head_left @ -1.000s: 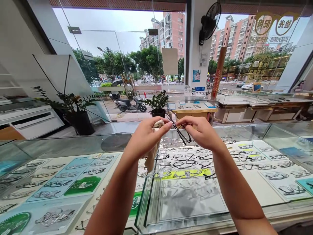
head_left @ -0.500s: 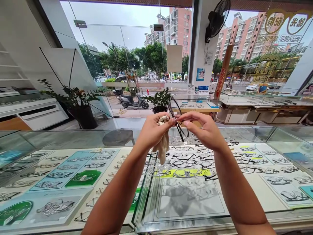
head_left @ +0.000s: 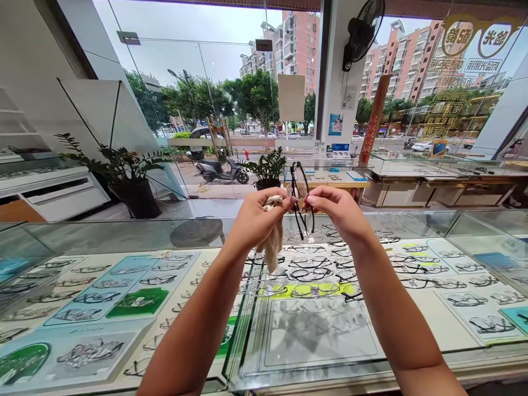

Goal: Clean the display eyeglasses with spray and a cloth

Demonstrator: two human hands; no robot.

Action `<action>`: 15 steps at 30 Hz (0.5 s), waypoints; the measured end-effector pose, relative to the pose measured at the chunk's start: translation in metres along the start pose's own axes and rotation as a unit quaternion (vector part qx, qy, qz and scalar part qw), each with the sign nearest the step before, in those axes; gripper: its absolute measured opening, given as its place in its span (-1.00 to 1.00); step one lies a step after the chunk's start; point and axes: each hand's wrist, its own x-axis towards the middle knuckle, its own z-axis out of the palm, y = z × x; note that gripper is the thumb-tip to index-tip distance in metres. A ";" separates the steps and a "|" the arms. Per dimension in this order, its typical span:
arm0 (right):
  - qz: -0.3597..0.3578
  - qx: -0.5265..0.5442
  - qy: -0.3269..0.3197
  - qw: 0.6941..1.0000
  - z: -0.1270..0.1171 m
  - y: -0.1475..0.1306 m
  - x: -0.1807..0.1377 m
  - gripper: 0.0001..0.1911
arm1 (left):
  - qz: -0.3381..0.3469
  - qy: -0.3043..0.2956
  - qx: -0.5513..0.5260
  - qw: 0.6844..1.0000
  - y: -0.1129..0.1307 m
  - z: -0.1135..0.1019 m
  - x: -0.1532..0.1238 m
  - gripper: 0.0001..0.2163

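Note:
A pair of dark-framed eyeglasses [head_left: 307,224] is held up on end between my hands, one lens above the other, over the glass counter. My right hand [head_left: 344,213] is closed, pinching the frame near its middle with thumb and fingertips. In my left hand [head_left: 260,217] a cream cloth [head_left: 271,248] is bunched, its loose end hanging below the palm. The left thumb and fingertips meet the near side of the glasses; whether they also grip the frame I cannot tell.
Below my hands, a glass display counter [head_left: 322,360] holds rows of eyeglasses. A dark stool [head_left: 196,232] stands behind it. Potted plants [head_left: 136,192], glass panes and further display cases [head_left: 412,179] lie beyond. A wall fan [head_left: 363,33] hangs on the pillar.
The eyeglasses have turned, so both lenses now show more fully, stacked upright. My right hand has shifted slightly left and its fingers have changed position on the frame. The cloth stays in my left hand.

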 end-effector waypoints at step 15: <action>0.049 -0.017 -0.048 0.997 -0.006 -0.003 -0.001 -0.81 | 0.094 0.195 0.222 0.951 -0.025 -0.024 0.004 -0.83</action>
